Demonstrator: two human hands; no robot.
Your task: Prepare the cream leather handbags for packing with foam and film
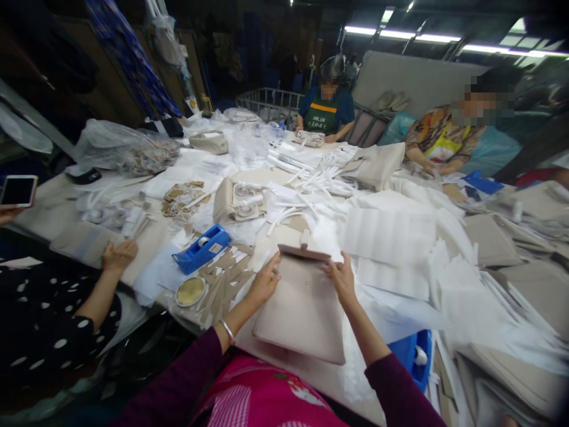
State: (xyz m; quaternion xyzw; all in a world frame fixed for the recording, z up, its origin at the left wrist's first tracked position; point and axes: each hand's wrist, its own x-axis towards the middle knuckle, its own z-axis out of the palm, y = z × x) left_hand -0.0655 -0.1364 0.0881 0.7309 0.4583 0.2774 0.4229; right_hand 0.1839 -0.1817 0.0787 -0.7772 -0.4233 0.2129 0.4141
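Note:
A flat beige handbag (306,317) lies in front of me at the table's near edge, with a small round metal stud on its front. Its flap (304,250) is raised at the far end, and a short tab stands up from the flap's middle. My left hand (265,280) pinches the flap's left corner. On the other side, my right hand (341,277) is closed at its right corner, thumb and fingers against the edge. The inside of the bag is hidden.
A blue tape dispenser (202,248), a tape roll (191,291) and beige strips (227,273) lie to the left. White foam sheets (389,234) and stacked beige bags (533,290) fill the right. A co-worker's hand (119,258) rests at left; two people work across the table.

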